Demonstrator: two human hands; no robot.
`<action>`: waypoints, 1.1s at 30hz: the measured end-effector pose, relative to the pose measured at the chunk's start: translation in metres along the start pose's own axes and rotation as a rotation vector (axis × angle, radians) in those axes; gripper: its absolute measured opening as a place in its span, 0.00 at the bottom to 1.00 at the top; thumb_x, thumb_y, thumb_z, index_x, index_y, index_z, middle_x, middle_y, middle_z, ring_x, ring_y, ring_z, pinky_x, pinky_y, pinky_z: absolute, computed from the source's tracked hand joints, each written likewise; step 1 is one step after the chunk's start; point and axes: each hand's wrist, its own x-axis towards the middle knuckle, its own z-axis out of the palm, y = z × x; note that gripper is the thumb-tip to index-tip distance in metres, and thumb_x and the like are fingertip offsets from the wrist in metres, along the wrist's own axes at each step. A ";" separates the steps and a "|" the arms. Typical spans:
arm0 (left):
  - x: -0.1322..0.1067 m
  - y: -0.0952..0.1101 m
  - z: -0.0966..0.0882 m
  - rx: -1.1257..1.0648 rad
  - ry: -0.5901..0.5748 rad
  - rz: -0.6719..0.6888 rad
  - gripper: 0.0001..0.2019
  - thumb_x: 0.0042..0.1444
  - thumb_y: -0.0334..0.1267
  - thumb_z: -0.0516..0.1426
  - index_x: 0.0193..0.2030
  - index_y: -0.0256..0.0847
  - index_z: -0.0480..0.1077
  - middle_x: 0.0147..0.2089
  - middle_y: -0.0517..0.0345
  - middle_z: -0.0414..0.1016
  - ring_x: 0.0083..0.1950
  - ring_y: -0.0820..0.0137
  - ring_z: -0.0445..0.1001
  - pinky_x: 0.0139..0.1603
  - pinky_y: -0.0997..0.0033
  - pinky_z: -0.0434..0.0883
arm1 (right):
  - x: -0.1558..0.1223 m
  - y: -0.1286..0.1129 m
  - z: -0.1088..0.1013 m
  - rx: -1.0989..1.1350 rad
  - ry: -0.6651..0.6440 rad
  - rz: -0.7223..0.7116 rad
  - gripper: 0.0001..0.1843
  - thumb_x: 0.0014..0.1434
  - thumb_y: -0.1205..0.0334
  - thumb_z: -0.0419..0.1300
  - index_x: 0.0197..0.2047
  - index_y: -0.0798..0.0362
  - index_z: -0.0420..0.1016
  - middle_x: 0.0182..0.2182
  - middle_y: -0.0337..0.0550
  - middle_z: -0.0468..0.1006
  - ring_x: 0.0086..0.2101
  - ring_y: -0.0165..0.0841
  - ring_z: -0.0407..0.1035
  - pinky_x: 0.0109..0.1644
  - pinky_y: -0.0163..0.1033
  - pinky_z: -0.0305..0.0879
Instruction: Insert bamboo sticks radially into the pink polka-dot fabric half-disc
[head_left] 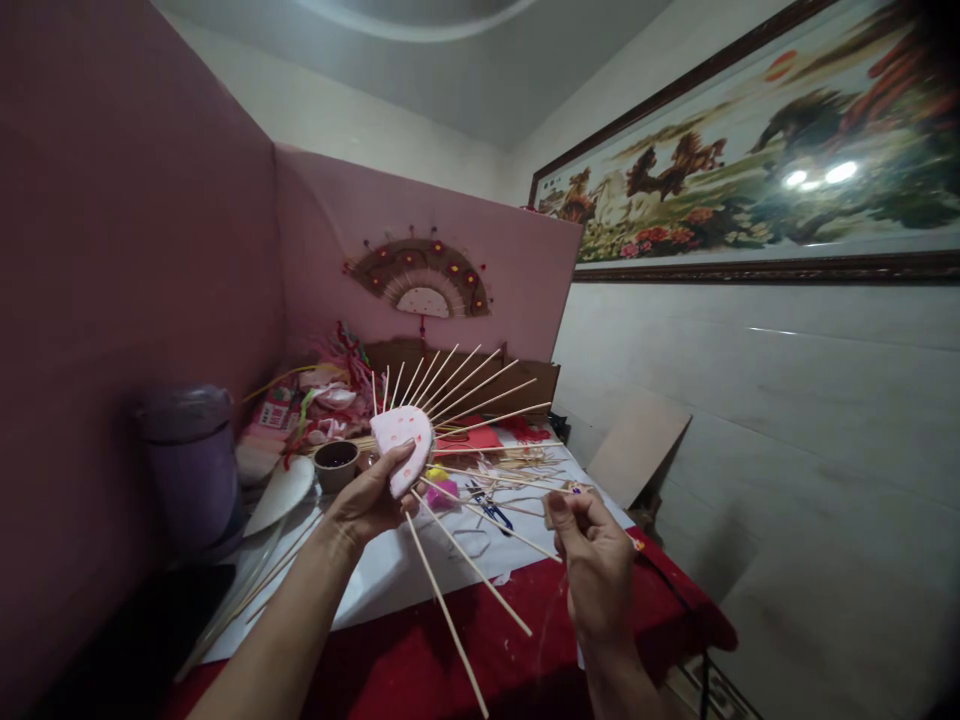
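Note:
My left hand (pixel 371 500) grips a pale pink half-round piece (pixel 401 435) dotted with small red marks, thumb on its face and fingers behind. Many thin wooden sticks (pixel 469 585) fan out from its curved edge, like the ribs of a fan. At the right, my right hand (pixel 596 560) is closed in a pinch close to the outer ends of some sticks. Whatever sits between its thumb and fingers is too small and blurred to name. Below the sticks, blue-handled scissors (pixel 491 510) lie on the white sheet (pixel 375 590), beside a bright pink tuft (pixel 442 494).
A finished-looking brown fan (pixel 420 265) hangs on the pink board behind. A dark-filled cup (pixel 336 465), a white plate (pixel 281 497) and a purple bin (pixel 191 470) stand left. Loose sticks and craft scraps cover the table's back; red cloth (pixel 420 670) hangs at the front.

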 end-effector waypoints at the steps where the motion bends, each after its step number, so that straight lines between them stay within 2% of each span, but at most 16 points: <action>1: 0.000 0.000 0.000 0.001 0.003 0.000 0.06 0.52 0.36 0.57 0.29 0.35 0.68 0.16 0.58 0.70 0.14 0.75 0.66 0.10 0.80 0.60 | 0.000 0.002 0.000 0.010 0.017 -0.003 0.16 0.50 0.52 0.60 0.23 0.55 0.62 0.17 0.31 0.56 0.19 0.23 0.48 0.21 0.31 0.45; 6: 0.001 -0.001 0.001 0.018 0.037 -0.002 0.06 0.50 0.35 0.58 0.29 0.34 0.69 0.19 0.57 0.72 0.16 0.73 0.69 0.10 0.80 0.61 | -0.002 -0.003 -0.001 0.103 0.040 -0.034 0.15 0.50 0.54 0.61 0.24 0.55 0.62 0.16 0.29 0.54 0.18 0.22 0.47 0.20 0.30 0.44; 9: 0.003 -0.002 0.001 0.056 0.088 -0.023 0.06 0.49 0.35 0.59 0.31 0.34 0.69 0.21 0.56 0.74 0.18 0.72 0.71 0.11 0.80 0.63 | -0.008 -0.012 -0.005 0.133 -0.006 -0.141 0.14 0.51 0.56 0.60 0.24 0.54 0.62 0.17 0.30 0.54 0.18 0.23 0.48 0.21 0.30 0.45; 13: 0.004 -0.002 0.001 0.044 0.115 0.012 0.06 0.49 0.35 0.59 0.30 0.34 0.69 0.20 0.56 0.73 0.18 0.72 0.71 0.11 0.79 0.63 | -0.022 -0.021 -0.014 -0.038 -0.069 -0.366 0.11 0.50 0.61 0.61 0.22 0.54 0.64 0.18 0.34 0.61 0.21 0.26 0.55 0.23 0.32 0.51; 16: 0.003 0.001 0.001 -0.023 0.077 0.054 0.05 0.50 0.34 0.58 0.30 0.34 0.68 0.20 0.57 0.72 0.17 0.73 0.69 0.11 0.80 0.62 | -0.029 -0.018 -0.016 -0.178 -0.115 -0.454 0.10 0.50 0.63 0.62 0.21 0.54 0.66 0.17 0.35 0.62 0.20 0.26 0.56 0.23 0.32 0.52; 20: 0.001 0.004 0.001 -0.049 0.007 0.034 0.06 0.53 0.35 0.55 0.29 0.34 0.68 0.18 0.57 0.70 0.15 0.77 0.66 0.11 0.82 0.59 | -0.023 -0.010 -0.007 -0.236 0.103 -0.331 0.14 0.51 0.57 0.60 0.21 0.54 0.63 0.16 0.32 0.56 0.18 0.24 0.50 0.21 0.31 0.48; 23: 0.001 0.004 0.000 0.004 0.006 -0.027 0.08 0.53 0.36 0.55 0.27 0.34 0.68 0.15 0.58 0.68 0.12 0.78 0.62 0.10 0.82 0.58 | -0.011 -0.008 -0.001 -0.218 0.225 -0.247 0.14 0.52 0.55 0.59 0.23 0.55 0.64 0.18 0.33 0.59 0.20 0.25 0.53 0.24 0.31 0.51; 28: 0.001 0.003 -0.001 0.018 0.023 -0.041 0.07 0.52 0.36 0.56 0.28 0.34 0.68 0.15 0.59 0.68 0.12 0.77 0.63 0.09 0.82 0.57 | -0.009 -0.005 -0.003 -0.208 0.280 -0.361 0.11 0.50 0.57 0.61 0.26 0.55 0.66 0.19 0.34 0.63 0.22 0.26 0.57 0.27 0.32 0.55; 33: 0.002 0.003 0.001 0.063 0.086 -0.030 0.06 0.50 0.35 0.58 0.28 0.33 0.68 0.18 0.57 0.71 0.14 0.75 0.67 0.09 0.82 0.59 | -0.012 -0.006 -0.006 -0.200 0.244 -0.462 0.09 0.49 0.60 0.62 0.26 0.55 0.67 0.20 0.35 0.66 0.22 0.26 0.59 0.27 0.32 0.56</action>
